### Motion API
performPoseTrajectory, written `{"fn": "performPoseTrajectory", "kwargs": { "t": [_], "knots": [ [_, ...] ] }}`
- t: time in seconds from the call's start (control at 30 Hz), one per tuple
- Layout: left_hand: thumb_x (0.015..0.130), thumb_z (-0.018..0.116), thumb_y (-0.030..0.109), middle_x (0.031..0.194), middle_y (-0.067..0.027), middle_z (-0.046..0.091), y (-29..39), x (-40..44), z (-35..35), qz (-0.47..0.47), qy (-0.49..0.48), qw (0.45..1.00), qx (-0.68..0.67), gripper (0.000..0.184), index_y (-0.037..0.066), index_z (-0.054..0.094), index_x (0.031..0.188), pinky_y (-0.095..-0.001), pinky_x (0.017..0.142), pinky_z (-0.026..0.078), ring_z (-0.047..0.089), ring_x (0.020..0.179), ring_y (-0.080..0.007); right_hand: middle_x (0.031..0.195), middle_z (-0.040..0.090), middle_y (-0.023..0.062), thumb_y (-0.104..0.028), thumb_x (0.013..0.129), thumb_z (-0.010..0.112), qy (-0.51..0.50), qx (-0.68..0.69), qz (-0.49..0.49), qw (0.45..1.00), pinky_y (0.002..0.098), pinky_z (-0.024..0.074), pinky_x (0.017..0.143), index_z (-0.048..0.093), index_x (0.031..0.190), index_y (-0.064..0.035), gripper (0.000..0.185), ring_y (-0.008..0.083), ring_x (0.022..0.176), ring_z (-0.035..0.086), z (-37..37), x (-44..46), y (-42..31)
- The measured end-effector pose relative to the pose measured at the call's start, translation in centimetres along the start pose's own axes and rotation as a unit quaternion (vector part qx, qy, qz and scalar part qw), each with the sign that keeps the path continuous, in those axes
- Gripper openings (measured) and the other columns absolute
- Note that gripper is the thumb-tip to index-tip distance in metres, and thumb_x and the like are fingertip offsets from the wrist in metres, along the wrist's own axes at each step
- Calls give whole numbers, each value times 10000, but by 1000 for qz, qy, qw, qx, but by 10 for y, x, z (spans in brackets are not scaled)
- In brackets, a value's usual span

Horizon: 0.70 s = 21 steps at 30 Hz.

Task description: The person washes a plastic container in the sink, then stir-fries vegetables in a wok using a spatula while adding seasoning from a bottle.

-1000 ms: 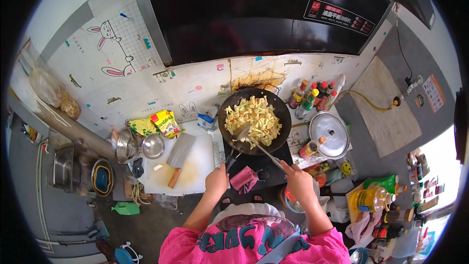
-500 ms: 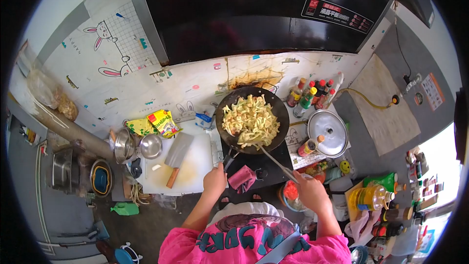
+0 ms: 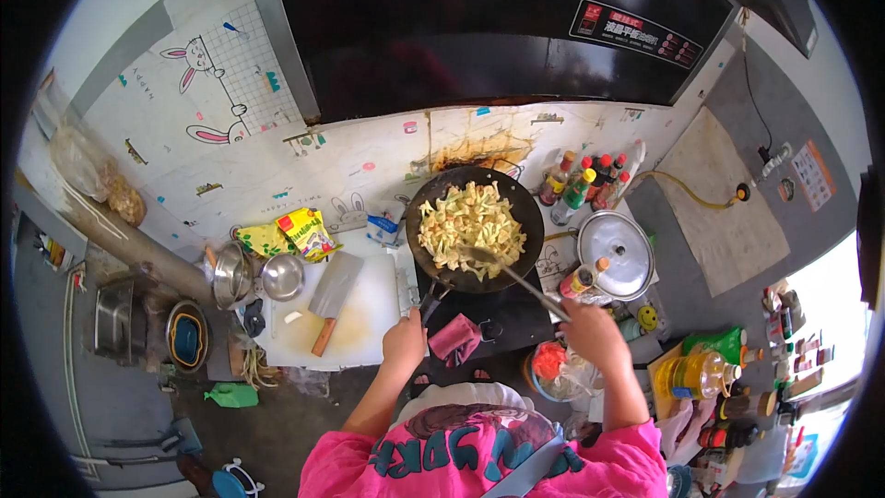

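Observation:
A dark wok stands on the stove, filled with pale yellow chopped food that looks like cauliflower pieces. My left hand is wrapped round the wok's handle at the near left. In my right hand is the long handle of a metal spatula. The spatula's head lies on the food at the near side of the wok, its edge partly hidden among the pieces. A pink cloth rests on the black stove top between my hands.
A cleaver lies on a white cutting board at left, near metal bowls and a yellow packet. Sauce bottles and a lidded pot stand at right. A range hood hangs above.
The spatula's head has moved up and slightly left, from the wok's near edge onto the food. My right hand has shifted a little up and right. My left hand keeps its hold.

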<state>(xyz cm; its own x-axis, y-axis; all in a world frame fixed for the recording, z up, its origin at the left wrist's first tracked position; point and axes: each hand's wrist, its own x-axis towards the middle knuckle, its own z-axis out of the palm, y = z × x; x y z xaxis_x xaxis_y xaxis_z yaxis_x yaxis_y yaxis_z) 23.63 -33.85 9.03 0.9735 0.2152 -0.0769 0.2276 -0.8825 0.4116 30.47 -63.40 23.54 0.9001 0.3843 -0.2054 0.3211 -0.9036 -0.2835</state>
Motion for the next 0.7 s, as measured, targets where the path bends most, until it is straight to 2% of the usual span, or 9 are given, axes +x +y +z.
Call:
{"fn": "performPoseTrajectory", "kwargs": {
  "t": [0.03, 0.07, 0.13, 0.23, 0.33, 0.43, 0.53, 0.63, 0.7],
  "knots": [
    [782, 611, 167, 795, -187, 607, -1, 0, 2, -2, 0, 1000, 0, 381, 17, 468, 1101, -469, 617, 485, 613, 709, -373, 799, 618, 233, -133, 786, 586, 21, 13, 6, 1000, 467, 464, 711, 541, 995, 1, 253, 418, 787, 590, -15, -2, -2],
    [783, 610, 168, 794, -184, 607, -2, 1, 4, -3, 0, 1000, -1, 381, 18, 468, 1103, -468, 617, 485, 613, 707, -371, 736, 611, 252, -101, 790, 574, 60, -16, -27, 998, 471, 489, 668, 532, 975, 35, 234, 401, 735, 610, -19, 1, 4],
    [784, 609, 170, 790, -180, 605, -3, 1, 5, -4, -3, 1000, 1, 385, 20, 467, 1108, -467, 616, 485, 612, 703, -369, 808, 614, 249, -144, 804, 577, 47, -11, 17, 999, 481, 464, 709, 539, 983, 5, 235, 420, 799, 592, -28, 13, 7],
    [784, 609, 172, 783, -177, 601, -3, 1, 6, -6, -7, 1000, 6, 398, 21, 464, 1122, -466, 613, 485, 611, 697, -369, 822, 619, 249, -152, 811, 572, 92, -63, 32, 993, 482, 469, 715, 552, 936, 19, 213, 424, 801, 594, -26, 46, 18],
    [780, 613, 173, 779, -178, 601, -5, 1, 8, -5, -2, 1000, 3, 411, 25, 462, 1133, -468, 609, 483, 611, 695, -370, 750, 629, 236, -64, 749, 544, 116, -117, -32, 986, 447, 513, 675, 607, 837, 53, 160, 378, 760, 631, -36, 83, 29],
    [785, 618, 186, 797, -180, 603, -4, 1, 5, -9, -7, 1000, 0, 430, 31, 462, 1154, -461, 609, 490, 615, 704, -365, 785, 645, 223, -58, 713, 550, 69, -170, -7, 983, 422, 523, 680, 650, 763, 31, 142, 357, 780, 643, -53, 112, 22],
    [800, 618, 213, 831, -179, 607, -1, 1, 2, -16, -26, 1000, 7, 461, 33, 461, 1194, -441, 607, 503, 626, 719, -350, 793, 633, 236, -88, 749, 503, -49, -220, -53, 973, 442, 500, 731, 629, 840, 43, 203, 393, 819, 625, -61, 158, 42],
    [795, 619, 219, 806, -168, 607, 1, 2, -1, -19, -22, 1000, 10, 445, 43, 471, 1176, -439, 594, 500, 624, 702, -348, 696, 638, 169, -145, 786, 514, -81, -296, -137, 942, 401, 512, 577, 635, 834, -6, 191, 318, 638, 638, -56, 215, 84],
    [790, 621, 220, 784, -160, 607, -1, 2, 2, -19, -17, 1000, 18, 433, 48, 478, 1161, -440, 584, 497, 623, 688, -346, 633, 612, 114, -210, 808, 539, -166, -130, -10, 977, 350, 467, 465, 637, 826, -39, 198, 242, 517, 586, -67, 225, 89]
  ]
}}
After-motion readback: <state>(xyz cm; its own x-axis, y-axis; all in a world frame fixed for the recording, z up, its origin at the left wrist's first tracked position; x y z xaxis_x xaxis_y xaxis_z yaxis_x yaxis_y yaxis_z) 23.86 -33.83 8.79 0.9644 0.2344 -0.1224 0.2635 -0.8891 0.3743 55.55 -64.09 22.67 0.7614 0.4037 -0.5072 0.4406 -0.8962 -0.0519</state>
